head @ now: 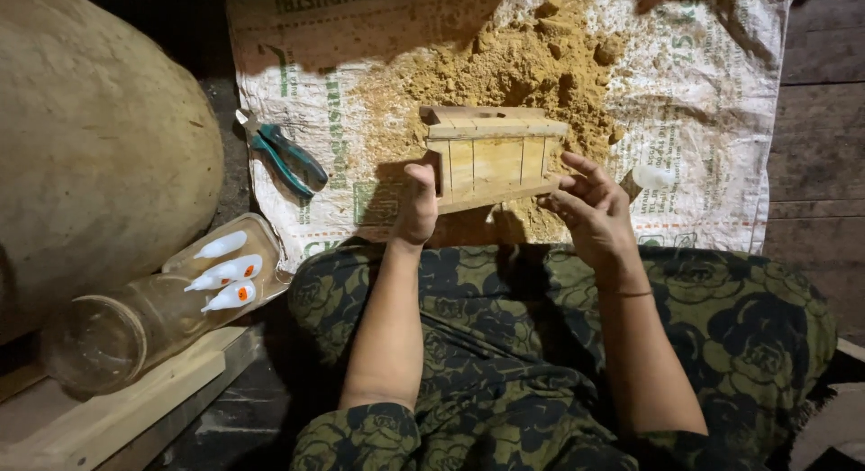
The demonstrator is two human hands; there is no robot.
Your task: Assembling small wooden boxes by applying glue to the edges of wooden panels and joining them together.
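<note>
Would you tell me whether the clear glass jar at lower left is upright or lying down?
Lying down: the clear glass jar rests sideways on the wooden plank.

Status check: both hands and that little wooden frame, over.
Left hand grips wooden frame at its left edge. Right hand touches its right corner, fingers loose. Sawdust pile behind; nothing blocking.
</note>
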